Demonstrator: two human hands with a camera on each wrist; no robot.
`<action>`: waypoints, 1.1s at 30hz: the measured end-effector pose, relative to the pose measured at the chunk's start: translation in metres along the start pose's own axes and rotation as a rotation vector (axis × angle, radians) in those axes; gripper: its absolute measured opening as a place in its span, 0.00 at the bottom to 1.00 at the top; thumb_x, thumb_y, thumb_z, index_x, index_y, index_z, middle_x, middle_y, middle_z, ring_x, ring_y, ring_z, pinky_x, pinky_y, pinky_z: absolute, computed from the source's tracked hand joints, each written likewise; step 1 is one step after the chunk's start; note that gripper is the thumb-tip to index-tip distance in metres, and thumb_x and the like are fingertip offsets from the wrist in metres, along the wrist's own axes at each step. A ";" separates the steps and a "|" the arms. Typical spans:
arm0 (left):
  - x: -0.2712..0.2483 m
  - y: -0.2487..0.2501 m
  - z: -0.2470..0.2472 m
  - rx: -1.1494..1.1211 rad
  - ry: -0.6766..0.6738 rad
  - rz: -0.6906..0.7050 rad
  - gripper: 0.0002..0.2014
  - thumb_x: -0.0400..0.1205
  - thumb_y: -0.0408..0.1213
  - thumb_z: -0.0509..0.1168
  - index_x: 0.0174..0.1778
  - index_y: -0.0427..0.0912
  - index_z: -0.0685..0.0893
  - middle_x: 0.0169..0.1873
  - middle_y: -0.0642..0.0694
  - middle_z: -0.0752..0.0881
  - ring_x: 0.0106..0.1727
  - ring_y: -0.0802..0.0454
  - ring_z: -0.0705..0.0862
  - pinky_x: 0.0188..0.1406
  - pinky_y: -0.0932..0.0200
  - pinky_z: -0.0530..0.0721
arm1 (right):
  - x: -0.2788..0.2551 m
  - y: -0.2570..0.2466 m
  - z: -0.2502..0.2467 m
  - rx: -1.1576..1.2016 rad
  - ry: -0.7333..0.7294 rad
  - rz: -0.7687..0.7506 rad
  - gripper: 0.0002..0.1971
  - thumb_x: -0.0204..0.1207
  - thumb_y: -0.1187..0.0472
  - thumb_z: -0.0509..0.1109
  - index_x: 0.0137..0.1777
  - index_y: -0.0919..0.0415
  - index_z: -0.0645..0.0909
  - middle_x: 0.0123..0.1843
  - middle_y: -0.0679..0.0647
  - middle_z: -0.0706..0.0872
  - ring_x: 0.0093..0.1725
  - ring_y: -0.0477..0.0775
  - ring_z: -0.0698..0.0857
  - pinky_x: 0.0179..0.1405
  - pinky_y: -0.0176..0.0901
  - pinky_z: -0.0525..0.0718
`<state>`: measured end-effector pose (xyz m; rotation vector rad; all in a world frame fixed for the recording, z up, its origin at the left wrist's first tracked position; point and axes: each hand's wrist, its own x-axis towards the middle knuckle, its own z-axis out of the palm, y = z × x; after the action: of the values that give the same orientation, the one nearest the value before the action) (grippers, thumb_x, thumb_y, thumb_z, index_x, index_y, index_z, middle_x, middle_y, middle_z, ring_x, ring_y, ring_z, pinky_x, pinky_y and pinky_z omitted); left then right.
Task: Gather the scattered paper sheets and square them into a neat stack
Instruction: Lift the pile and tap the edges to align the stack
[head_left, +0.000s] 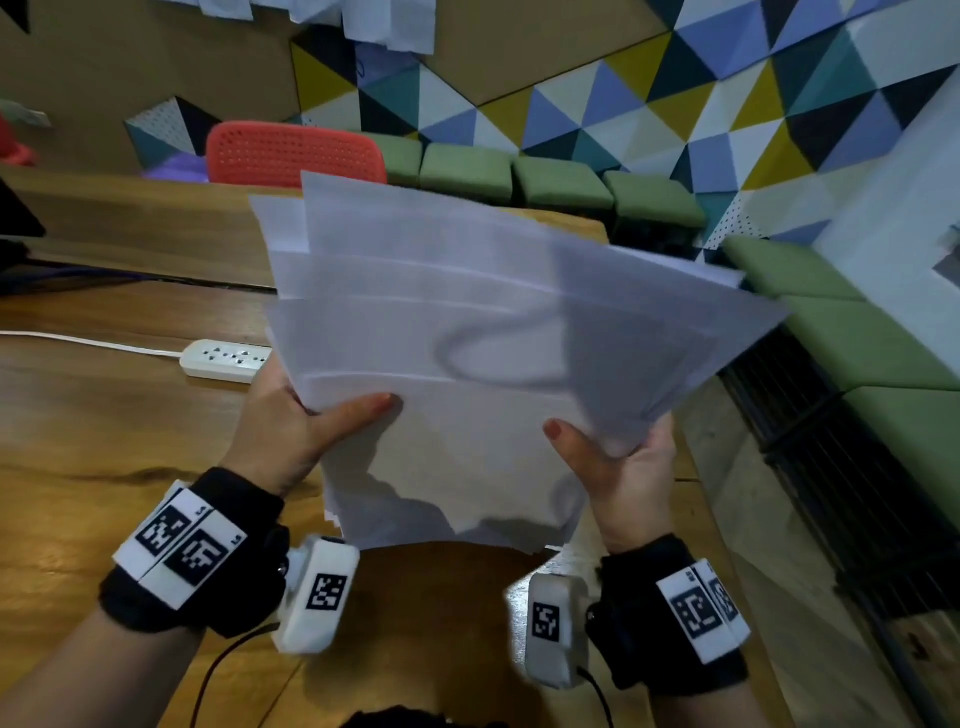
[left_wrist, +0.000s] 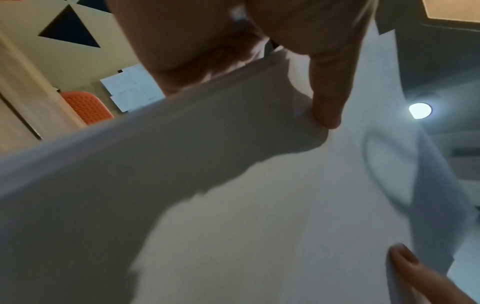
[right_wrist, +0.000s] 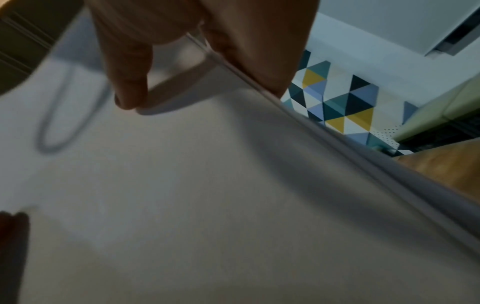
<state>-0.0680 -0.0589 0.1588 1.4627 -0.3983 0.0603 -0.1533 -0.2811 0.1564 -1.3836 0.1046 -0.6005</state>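
Observation:
Several white paper sheets (head_left: 467, 332) are held up off the wooden table (head_left: 93, 415), fanned out and uneven, their top edges staggered. My left hand (head_left: 311, 415) grips the bundle's left side, thumb on the front sheet and fingers behind. My right hand (head_left: 613, 452) grips the right side the same way. A dark looped shadow shows through the paper. In the left wrist view the sheets (left_wrist: 259, 205) fill the frame under my left hand (left_wrist: 298, 82). The right wrist view shows the right edge of the sheets (right_wrist: 182, 185) pinched by my right hand (right_wrist: 182, 61).
A white power strip (head_left: 223, 358) with its cord lies on the table to the left of the sheets. A red chair back (head_left: 296, 153) stands behind the table, with green cushioned benches (head_left: 561, 182) along the patterned wall. The table's right edge drops off by my right wrist.

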 end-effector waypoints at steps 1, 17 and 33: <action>-0.002 0.000 0.001 -0.001 -0.020 -0.012 0.42 0.41 0.63 0.80 0.50 0.49 0.82 0.40 0.59 0.91 0.43 0.66 0.88 0.36 0.73 0.84 | -0.001 0.001 0.001 0.012 -0.013 0.021 0.27 0.60 0.82 0.74 0.58 0.63 0.75 0.41 0.35 0.91 0.42 0.34 0.88 0.39 0.27 0.84; -0.005 -0.014 0.000 -0.024 0.019 -0.035 0.40 0.44 0.62 0.81 0.50 0.45 0.83 0.41 0.58 0.92 0.44 0.60 0.89 0.40 0.67 0.86 | -0.008 0.018 -0.007 -0.046 -0.078 0.168 0.25 0.63 0.80 0.74 0.59 0.62 0.78 0.45 0.49 0.92 0.46 0.43 0.90 0.41 0.32 0.86; -0.013 -0.038 -0.017 -0.238 0.126 -0.245 0.15 0.82 0.22 0.53 0.42 0.45 0.79 0.41 0.49 0.89 0.48 0.53 0.86 0.47 0.63 0.88 | -0.009 0.046 -0.023 -0.116 0.006 0.220 0.12 0.70 0.80 0.68 0.42 0.63 0.81 0.29 0.40 0.90 0.30 0.35 0.87 0.31 0.25 0.82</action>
<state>-0.0652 -0.0443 0.1176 1.2550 -0.1166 -0.0890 -0.1546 -0.2949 0.1063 -1.4592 0.2970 -0.4201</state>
